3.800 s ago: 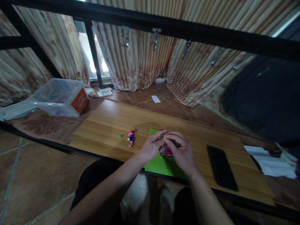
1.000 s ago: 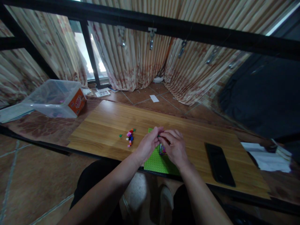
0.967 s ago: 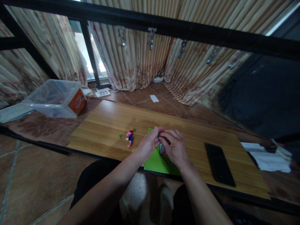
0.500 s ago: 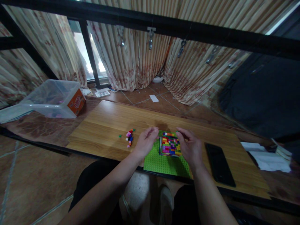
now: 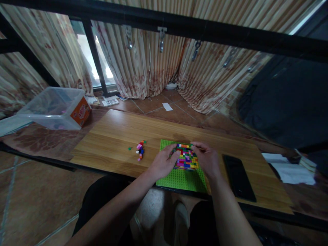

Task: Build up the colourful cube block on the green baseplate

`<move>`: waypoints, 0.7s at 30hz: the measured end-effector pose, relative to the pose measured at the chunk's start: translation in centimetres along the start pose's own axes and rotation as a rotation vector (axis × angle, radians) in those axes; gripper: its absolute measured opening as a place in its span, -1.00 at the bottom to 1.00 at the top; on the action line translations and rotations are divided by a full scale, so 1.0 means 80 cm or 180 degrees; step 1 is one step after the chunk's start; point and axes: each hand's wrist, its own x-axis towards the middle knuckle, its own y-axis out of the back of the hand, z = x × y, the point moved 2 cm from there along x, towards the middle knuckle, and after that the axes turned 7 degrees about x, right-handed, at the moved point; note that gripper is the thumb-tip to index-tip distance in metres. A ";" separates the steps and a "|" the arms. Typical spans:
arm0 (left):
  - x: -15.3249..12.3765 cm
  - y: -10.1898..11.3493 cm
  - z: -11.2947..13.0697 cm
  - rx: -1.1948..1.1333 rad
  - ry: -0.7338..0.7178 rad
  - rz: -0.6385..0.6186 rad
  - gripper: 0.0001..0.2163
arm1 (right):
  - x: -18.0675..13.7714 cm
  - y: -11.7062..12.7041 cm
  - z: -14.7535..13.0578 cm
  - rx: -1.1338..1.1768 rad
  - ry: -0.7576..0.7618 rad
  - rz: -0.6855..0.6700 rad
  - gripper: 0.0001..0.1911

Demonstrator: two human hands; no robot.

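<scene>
A square block of many-coloured small bricks (image 5: 186, 158) sits on a green studded baseplate (image 5: 179, 177) near the front edge of the wooden table. My left hand (image 5: 164, 164) rests against the block's left side with its fingers curled onto it. My right hand (image 5: 208, 160) is against the block's right and far side, fingertips on its top far edge. Both hands press on the block from opposite sides. A small heap of loose coloured bricks (image 5: 139, 150) lies on the wood to the left, with one green brick (image 5: 129, 148) apart from it.
A black phone (image 5: 238, 177) lies flat to the right of the baseplate. A clear plastic bin (image 5: 53, 107) with an orange label stands on the floor at the far left. White papers (image 5: 292, 167) lie at the right. Curtains and a black metal frame stand beyond the wooden table (image 5: 118, 130).
My hands were bunched together over the block a second ago, then drew apart to show it. Now both have closed in again on its sides.
</scene>
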 end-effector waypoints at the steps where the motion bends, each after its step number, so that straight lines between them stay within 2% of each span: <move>1: 0.000 0.000 0.000 0.0151 -0.0031 -0.0039 -0.62 | 0.001 0.000 0.003 0.0093 -0.0139 -0.0022 -0.75; 4: 0.000 -0.001 0.002 0.0663 -0.0162 -0.0204 -0.56 | 0.003 -0.002 0.008 0.0281 -0.0432 -0.0057 -0.73; 8: -0.001 -0.001 0.005 0.1070 -0.0325 -0.0298 -0.53 | 0.004 -0.003 0.006 0.0365 -0.0471 -0.0062 -0.75; 13: -0.004 0.000 0.009 0.1280 -0.0348 -0.0302 -0.52 | 0.004 -0.003 0.004 0.0353 -0.0476 -0.0205 -0.78; 21: -0.006 -0.002 0.010 0.1427 -0.0454 -0.0275 -0.53 | 0.007 -0.002 -0.004 0.0197 -0.0547 -0.0486 -0.72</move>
